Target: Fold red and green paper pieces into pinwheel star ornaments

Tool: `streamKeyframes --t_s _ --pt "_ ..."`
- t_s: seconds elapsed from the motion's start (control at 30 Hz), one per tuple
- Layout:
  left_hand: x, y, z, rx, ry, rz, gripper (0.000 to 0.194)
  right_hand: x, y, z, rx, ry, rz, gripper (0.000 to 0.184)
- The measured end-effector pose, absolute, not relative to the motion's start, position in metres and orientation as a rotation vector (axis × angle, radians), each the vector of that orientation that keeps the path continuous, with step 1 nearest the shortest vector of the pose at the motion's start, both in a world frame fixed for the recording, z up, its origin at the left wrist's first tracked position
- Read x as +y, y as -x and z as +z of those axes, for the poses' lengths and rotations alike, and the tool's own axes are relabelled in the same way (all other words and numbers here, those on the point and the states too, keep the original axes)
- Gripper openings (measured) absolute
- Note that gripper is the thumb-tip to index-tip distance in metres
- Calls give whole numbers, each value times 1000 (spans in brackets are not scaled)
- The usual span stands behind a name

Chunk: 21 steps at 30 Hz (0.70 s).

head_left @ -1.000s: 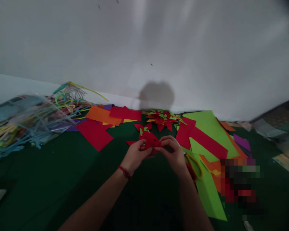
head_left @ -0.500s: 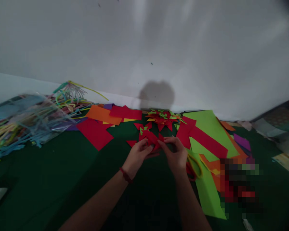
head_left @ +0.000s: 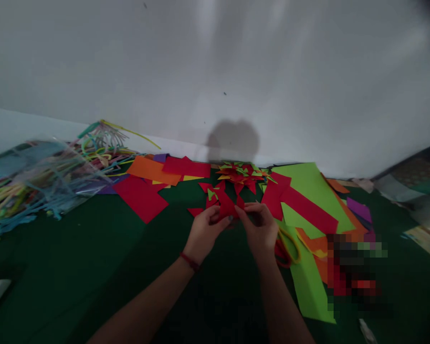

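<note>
Between both hands is a piece of red paper (head_left: 227,206), bent, with pointed ends sticking up. My left hand (head_left: 208,228) pinches its left side, the thumb lying along the lower edge. On the right side my right hand (head_left: 260,224) grips it between thumb and fingers. Just behind the left fingers lie red cut pieces with a small green paper shape (head_left: 212,193) on top. Farther back, against the wall, sits a pile of red, green and orange pointed paper cut-outs (head_left: 241,173). Scissors with red and yellow handles (head_left: 290,246) lie beside my right wrist, their blades hidden.
Pipe cleaners (head_left: 32,191) in and around a clear plastic bag fill the left side. Red sheets (head_left: 141,198) and an orange sheet (head_left: 154,170) lie left of centre. Green sheets (head_left: 308,191) and red strips (head_left: 310,210) lie to the right. A white wall (head_left: 146,86) closes off the back.
The red paper has been turned and bent between the fingers, its points now more upright. Both hands stay in nearly the same place and keep their hold.
</note>
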<state>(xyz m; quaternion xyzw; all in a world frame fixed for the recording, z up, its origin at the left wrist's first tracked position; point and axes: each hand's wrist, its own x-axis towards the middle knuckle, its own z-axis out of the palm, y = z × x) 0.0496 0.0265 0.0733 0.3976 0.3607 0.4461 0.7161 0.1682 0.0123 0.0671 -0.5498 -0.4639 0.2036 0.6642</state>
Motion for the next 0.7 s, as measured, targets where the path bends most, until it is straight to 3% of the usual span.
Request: streamKeyframes --t_s 0.23,0.43,0.7 --pt "26 -50 77 834 -865 980 20 12 -164 69 -943 1314 555 16" --pt "26 -47 78 864 -880 1011 21 12 -167 70 -1100 1241 913 11" --pt "26 -51 68 854 -836 1036 29 14 -170 68 -1081 1288 637 21"
